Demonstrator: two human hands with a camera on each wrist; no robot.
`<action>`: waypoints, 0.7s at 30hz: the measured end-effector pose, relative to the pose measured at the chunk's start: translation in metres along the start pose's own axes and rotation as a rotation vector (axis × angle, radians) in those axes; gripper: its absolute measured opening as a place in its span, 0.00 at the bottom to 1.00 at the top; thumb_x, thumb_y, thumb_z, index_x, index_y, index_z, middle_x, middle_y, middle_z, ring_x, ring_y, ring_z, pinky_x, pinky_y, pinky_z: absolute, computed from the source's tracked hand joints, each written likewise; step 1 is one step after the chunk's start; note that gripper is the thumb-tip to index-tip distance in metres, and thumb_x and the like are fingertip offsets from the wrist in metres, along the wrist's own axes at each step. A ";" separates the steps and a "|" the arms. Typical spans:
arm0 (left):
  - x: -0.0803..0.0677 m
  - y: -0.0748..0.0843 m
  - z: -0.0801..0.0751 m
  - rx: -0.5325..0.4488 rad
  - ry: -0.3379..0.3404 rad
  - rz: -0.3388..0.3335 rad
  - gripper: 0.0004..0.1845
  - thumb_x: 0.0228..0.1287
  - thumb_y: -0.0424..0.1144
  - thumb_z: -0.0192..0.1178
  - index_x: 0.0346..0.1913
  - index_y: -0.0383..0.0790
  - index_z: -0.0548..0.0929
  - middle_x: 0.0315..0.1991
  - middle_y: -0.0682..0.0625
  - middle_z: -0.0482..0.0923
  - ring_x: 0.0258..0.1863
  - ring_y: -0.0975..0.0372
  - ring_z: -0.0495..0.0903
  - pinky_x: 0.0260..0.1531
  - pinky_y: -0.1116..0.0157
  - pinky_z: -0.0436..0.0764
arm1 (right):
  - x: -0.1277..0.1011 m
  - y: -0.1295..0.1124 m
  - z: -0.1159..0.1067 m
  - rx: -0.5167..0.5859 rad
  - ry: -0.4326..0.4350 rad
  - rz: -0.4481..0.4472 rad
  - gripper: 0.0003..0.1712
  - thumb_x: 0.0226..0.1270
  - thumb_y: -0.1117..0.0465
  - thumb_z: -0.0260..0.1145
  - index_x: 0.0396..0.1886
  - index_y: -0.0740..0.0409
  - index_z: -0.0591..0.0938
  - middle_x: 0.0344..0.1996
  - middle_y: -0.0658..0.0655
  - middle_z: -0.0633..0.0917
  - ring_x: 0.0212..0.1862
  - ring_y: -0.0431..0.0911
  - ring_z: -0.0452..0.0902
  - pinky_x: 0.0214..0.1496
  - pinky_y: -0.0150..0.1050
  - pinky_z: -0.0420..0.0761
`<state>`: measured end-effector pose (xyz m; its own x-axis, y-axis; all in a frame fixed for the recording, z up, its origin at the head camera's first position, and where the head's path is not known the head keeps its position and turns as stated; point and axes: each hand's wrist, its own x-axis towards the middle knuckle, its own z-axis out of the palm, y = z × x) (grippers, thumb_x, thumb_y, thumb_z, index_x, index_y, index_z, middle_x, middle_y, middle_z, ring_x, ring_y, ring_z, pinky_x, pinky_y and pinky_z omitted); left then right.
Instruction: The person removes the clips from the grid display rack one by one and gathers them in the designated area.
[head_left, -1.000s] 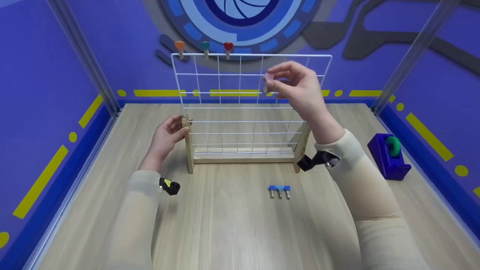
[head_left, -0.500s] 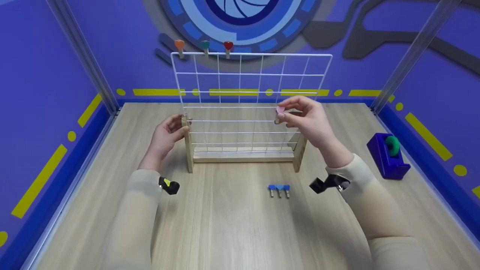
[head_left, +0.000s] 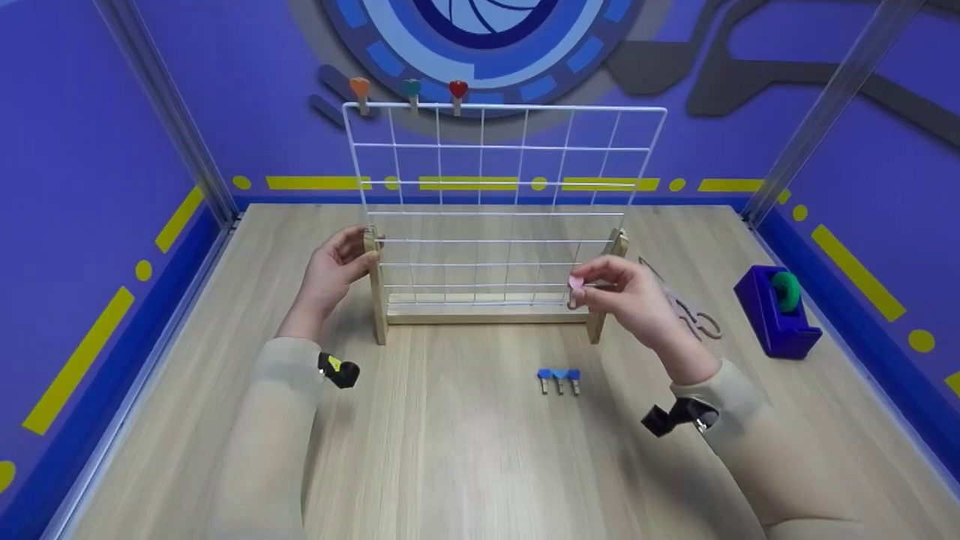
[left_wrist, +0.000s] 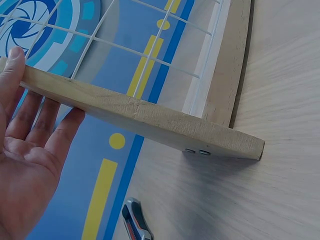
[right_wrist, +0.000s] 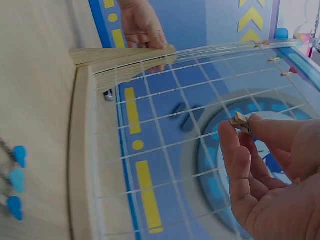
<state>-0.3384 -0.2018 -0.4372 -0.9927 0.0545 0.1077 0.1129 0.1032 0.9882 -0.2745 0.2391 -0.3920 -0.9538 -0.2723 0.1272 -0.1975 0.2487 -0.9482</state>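
A white wire grid (head_left: 495, 180) stands upright in a wooden stand (head_left: 480, 315). My left hand (head_left: 352, 253) grips the top of the stand's left post (left_wrist: 140, 116), thumb on one side and fingers behind it. My right hand (head_left: 594, 289) pinches a small wooden clip with a pink heart (head_left: 575, 283) low in front of the grid, close to the right post (head_left: 606, 300). The right wrist view shows the clip (right_wrist: 240, 121) between thumb and fingertips, just off the wires. Orange (head_left: 360, 88), teal (head_left: 411, 88) and red (head_left: 457, 90) heart clips sit on the grid's top wire.
Three blue heart clips (head_left: 559, 379) lie side by side on the wooden table in front of the stand. Scissors (head_left: 686, 304) lie right of the stand, with a blue tape dispenser (head_left: 776, 311) beyond them. Purple walls close in the table on three sides.
My right hand has come down with the pink clip from the upper part of the grid to the bottom right corner, which uncovers the scissors. The left hand has stayed on the post.
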 end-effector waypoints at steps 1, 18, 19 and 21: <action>0.000 0.000 0.000 0.001 0.000 0.000 0.28 0.73 0.35 0.63 0.73 0.41 0.71 0.69 0.41 0.77 0.58 0.68 0.81 0.54 0.74 0.83 | -0.003 0.005 -0.001 -0.012 -0.001 0.011 0.15 0.69 0.66 0.71 0.53 0.65 0.82 0.38 0.47 0.87 0.39 0.40 0.87 0.40 0.33 0.87; 0.002 -0.002 0.000 -0.006 -0.018 0.029 0.28 0.74 0.33 0.62 0.73 0.38 0.70 0.70 0.39 0.76 0.57 0.69 0.80 0.53 0.74 0.83 | -0.046 0.093 -0.001 -0.068 -0.010 0.273 0.17 0.66 0.69 0.71 0.53 0.69 0.82 0.42 0.54 0.85 0.40 0.42 0.85 0.43 0.38 0.88; 0.002 -0.002 0.000 -0.009 -0.018 0.030 0.28 0.74 0.32 0.62 0.73 0.38 0.70 0.70 0.39 0.76 0.57 0.69 0.80 0.53 0.74 0.83 | -0.047 0.096 0.000 -0.085 -0.006 0.277 0.17 0.66 0.68 0.71 0.52 0.69 0.82 0.42 0.55 0.86 0.40 0.42 0.84 0.41 0.38 0.88; 0.001 -0.002 0.000 -0.006 -0.017 0.031 0.28 0.74 0.33 0.62 0.73 0.37 0.69 0.70 0.39 0.76 0.58 0.69 0.80 0.54 0.74 0.83 | -0.049 0.102 0.001 -0.110 -0.002 0.297 0.15 0.66 0.68 0.72 0.51 0.67 0.83 0.40 0.55 0.85 0.38 0.42 0.83 0.37 0.37 0.87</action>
<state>-0.3398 -0.2021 -0.4392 -0.9878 0.0743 0.1370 0.1438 0.0947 0.9851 -0.2472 0.2770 -0.4952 -0.9729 -0.1748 -0.1513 0.0660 0.4170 -0.9065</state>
